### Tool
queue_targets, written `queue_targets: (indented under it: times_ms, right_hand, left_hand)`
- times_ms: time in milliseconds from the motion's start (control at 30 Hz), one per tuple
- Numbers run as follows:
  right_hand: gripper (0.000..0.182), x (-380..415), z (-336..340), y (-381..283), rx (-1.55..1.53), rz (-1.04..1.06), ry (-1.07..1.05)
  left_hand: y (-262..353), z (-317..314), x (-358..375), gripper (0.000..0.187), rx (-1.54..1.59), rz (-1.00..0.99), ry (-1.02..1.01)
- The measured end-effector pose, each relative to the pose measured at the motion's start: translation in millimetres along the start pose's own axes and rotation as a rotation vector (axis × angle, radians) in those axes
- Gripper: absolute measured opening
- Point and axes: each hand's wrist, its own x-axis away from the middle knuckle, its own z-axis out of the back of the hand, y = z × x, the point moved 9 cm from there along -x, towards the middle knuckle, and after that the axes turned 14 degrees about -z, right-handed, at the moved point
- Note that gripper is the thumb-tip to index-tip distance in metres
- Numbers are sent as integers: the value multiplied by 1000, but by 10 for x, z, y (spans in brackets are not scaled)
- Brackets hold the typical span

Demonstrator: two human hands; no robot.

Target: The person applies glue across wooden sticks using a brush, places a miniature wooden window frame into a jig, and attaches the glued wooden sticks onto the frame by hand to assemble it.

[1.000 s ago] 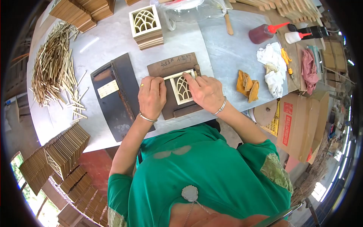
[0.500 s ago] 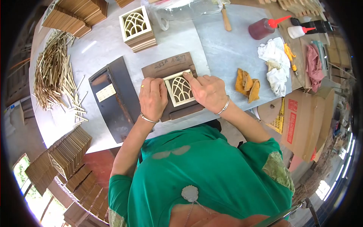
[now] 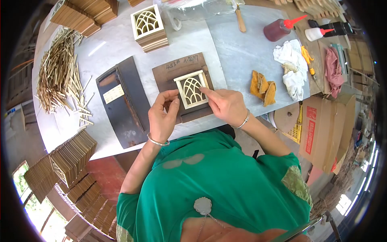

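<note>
A small cream wooden frame with arched lattice [image 3: 193,90] lies on a brown board with handwriting [image 3: 171,72]. My left hand [image 3: 163,115] is at the frame's left side, fingers curled with a gap between thumb and fingertips, and nothing shows in it. My right hand [image 3: 227,105] touches the frame's right edge with its extended index finger, the other fingers folded under. Left of the board lies a dark plate [image 3: 127,103] with a pale label.
Thin sticks [image 3: 58,72] are heaped at the left. Behind the board stands a stack of lattice frames [image 3: 151,40]. To the right are orange-brown cloth pieces [image 3: 263,88], white rags [image 3: 293,66], a dark red bottle [image 3: 276,30] and a white bottle [image 3: 313,34].
Both hands have drawn back from the frame. My left hand has opened away from its left edge, and my right hand has slid down and right, off the top corner.
</note>
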Motion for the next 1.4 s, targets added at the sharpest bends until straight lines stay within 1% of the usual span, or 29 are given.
queue_targets:
  times_ms: [100, 167, 300, 400, 467, 600, 667, 733, 800, 833, 867, 933, 967, 1000, 1033, 1100, 1133, 1167, 1200, 1233, 1267, 1300, 1400]
  right_hand:
    - [34, 16, -30, 8, 18, 1, -26]
    - [33, 10, -18, 7, -2, -4, -27]
    - [31, 5, -25, 19, -2, -33, -47]
    - [30, 7, -32, 9, -14, -26, -34]
    - [29, 8, -43, -8, -12, -15, -42]
    - [28, 31, -40, -47, -9, -1, -63]
    - [27, 66, -59, -49, 9, -9, -98]
    - [26, 82, -61, -60, 29, -17, -110]
    - [25, 78, -54, -88, 48, -13, -122]
    - [24, 62, -31, -103, 56, -14, -114]
    - [23, 35, -21, -126, 59, -9, -106]
    - [16, -33, -26, -161, 92, -1, -100]
    - [14, -93, -26, -201, 103, 9, -102]
    - [8, -170, -17, -253, 110, 10, -67]
    - [7, -253, -54, -313, 107, 10, -77]
    - [6, -447, -145, -468, 60, 19, -100]
    - [7, -559, -210, -594, 42, 39, -105]
    - [9, -672, -293, -722, 26, 57, -108]
    - [15, -780, -402, -828, 2, 72, -114]
    - [17, -883, -541, -923, -13, 83, -136]
    - [20, -978, -679, -1027, -26, 96, -160]
    - [24, -1073, -793, -1140, -42, 78, -197]
    - [25, -1280, -1168, -1379, 50, 100, -240]
  left_hand:
    - [-40, -31, 20, 21, 23, 14, -15]
    - [-134, -24, 20, 20, 131, 39, 12]
    - [-124, -30, 15, 19, 200, 39, 53]
    - [-119, -27, 26, 19, 127, -12, 42]
    - [-48, -38, 36, 19, -31, -41, -8]
    - [16, -37, 89, 19, -101, -47, -26]
    - [113, -49, 117, 19, -163, -168, -29]
    - [150, -44, 140, 20, -159, -199, -11]
    - [187, -46, 130, 20, -177, -224, -35]
    - [149, -40, 131, 20, -165, -196, -43]
    - [192, -42, 108, 19, -169, -224, -55]
    - [173, -39, 92, 18, -167, -260, -86]
    - [201, 0, 102, 18, -169, -298, -67]
    - [182, 32, 105, 20, -99, -274, -74]
    - [175, 110, 123, 20, -72, -277, -57]
    - [239, 418, 133, 20, -152, -351, -26]
    - [163, 625, 153, 21, -263, -348, 8]
    - [195, 844, 140, 21, -392, -433, 48]
    - [173, 1073, 121, 19, -481, -433, 82]
    - [107, 1306, 111, 18, -490, -440, 168]
    - [20, 1514, 105, 17, -563, -453, 214]
    - [28, 1664, 83, 17, -663, -506, 240]
    - [-58, 1891, -16, 19, -765, -606, 234]
